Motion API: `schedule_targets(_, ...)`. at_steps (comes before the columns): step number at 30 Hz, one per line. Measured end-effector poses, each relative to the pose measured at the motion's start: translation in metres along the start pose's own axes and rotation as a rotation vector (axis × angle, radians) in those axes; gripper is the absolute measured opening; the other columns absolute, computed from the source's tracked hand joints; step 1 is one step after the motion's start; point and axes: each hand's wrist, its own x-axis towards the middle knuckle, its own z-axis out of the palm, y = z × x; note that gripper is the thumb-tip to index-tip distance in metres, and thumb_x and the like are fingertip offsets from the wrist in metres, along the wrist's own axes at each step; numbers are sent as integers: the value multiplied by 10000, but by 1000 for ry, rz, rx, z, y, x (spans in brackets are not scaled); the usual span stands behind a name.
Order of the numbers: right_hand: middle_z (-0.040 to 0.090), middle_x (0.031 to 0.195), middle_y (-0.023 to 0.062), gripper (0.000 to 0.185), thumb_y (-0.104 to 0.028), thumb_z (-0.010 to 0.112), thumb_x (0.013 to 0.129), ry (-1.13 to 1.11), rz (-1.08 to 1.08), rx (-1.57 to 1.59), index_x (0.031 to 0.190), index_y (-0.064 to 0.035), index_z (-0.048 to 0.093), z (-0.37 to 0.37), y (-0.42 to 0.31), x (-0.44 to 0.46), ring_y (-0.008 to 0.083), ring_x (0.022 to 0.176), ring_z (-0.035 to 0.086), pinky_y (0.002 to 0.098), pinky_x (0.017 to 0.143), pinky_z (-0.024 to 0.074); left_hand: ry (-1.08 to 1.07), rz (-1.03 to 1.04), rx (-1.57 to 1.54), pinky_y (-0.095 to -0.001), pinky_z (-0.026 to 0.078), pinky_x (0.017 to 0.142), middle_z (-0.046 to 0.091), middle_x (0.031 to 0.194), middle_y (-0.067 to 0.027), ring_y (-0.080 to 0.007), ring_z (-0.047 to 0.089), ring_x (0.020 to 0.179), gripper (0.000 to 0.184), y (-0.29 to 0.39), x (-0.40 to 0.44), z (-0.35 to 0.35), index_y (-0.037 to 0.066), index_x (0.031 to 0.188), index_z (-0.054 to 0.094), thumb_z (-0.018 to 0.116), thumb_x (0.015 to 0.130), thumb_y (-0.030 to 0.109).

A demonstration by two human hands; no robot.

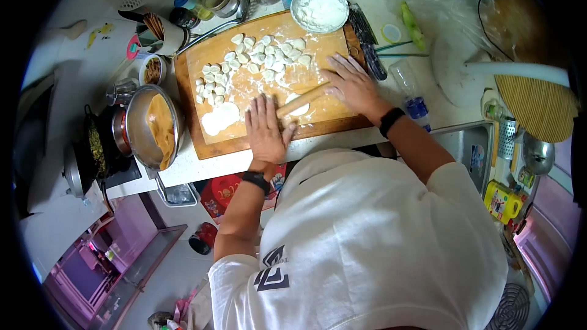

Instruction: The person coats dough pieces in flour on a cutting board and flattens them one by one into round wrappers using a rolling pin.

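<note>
A wooden rolling pin (304, 101) lies aslant over a round dough wrapper (298, 105) on a floured board (257, 23). My left hand (267, 131) rests flat at the pin's lower left end, its fingers stretched out. At the other end my right hand (354, 85) lies over the pin with straight, slightly spread fingers. The palms hide both ends of the pin. Left of my left hand are flattened wrappers (221, 118), partly overlapping. Many small floured dough pieces (253, 68) are scattered across the upper left of the board.
A bowl of flour (319, 9) stands at the board's upper right edge. Left of the board is a metal bowl (137, 140) with a tan sheet inside. A ladle (243, 9) lies behind. A plastic bottle (417, 107) and the sink (455, 146) are to the right.
</note>
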Motion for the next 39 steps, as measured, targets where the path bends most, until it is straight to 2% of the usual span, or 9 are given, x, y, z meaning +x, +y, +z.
schedule_targets(6,514,1593,175,667,-417,731,943,-15,6,-41,1483,-57,575,-13,-6,20,342,1534,409,518,1284,267,-79,-86,61,-627,216,1266,335,1665,-333,-491,312,1555,963,-11,19,6,-22,1634,331,605,980,629)
schedule_targets(12,463,1631,197,720,-430,735,941,-184,25,25,1505,-30,535,-14,-4,-22,339,1549,392,515,1286,264,-283,48,23,-629,178,1284,253,1717,-293,-478,238,1594,1107,16,-18,-16,5,1672,251,723,888,627)
schedule_targets(14,448,1640,214,732,-450,721,952,-62,71,-33,1508,-15,530,-4,6,14,344,1557,378,505,1289,261,-37,9,23,-622,190,1282,306,1694,-307,-481,271,1579,1001,0,15,-1,21,1662,313,596,966,681)
schedule_targets(18,432,1650,217,757,-486,691,975,-17,49,-53,1524,2,510,1,10,31,344,1569,358,502,1290,259,-106,-123,133,-628,205,1270,309,1691,-308,-480,276,1576,980,-15,42,4,1,1644,339,562,983,690)
schedule_targets(22,434,1652,201,779,-491,699,963,-272,43,-3,1533,3,502,-19,-6,-21,338,1581,338,505,1307,224,-206,0,58,-640,226,1255,283,1688,-327,-506,292,1557,1061,15,-13,-15,2,1663,278,697,912,623)
schedule_targets(27,425,1656,210,796,-522,691,962,-105,50,-65,1549,-23,490,-2,12,18,337,1582,333,486,1309,226,-21,-20,87,-645,245,1246,379,1642,-327,-512,332,1538,1038,-1,19,1,4,1655,301,655,934,660)
schedule_targets(31,433,1649,215,810,-534,698,951,-40,129,-40,1538,-13,498,1,11,31,337,1576,343,491,1308,224,-34,-96,185,-661,241,1243,352,1652,-337,-512,303,1553,1025,-13,43,3,3,1657,298,626,948,667)
schedule_targets(36,409,1664,207,847,-546,710,937,-279,2,-41,1546,-4,479,-16,1,-27,336,1583,330,490,1306,223,-249,38,57,-642,186,1273,275,1692,-323,-526,256,1567,1120,16,-22,-16,32,1685,248,729,873,635)
schedule_targets(39,407,1667,209,815,-533,682,966,-183,25,-57,1550,-2,478,-7,13,4,334,1583,330,485,1304,229,-136,-13,77,-634,189,1271,328,1679,-298,-485,276,1572,1063,9,10,-13,21,1667,284,696,907,640)
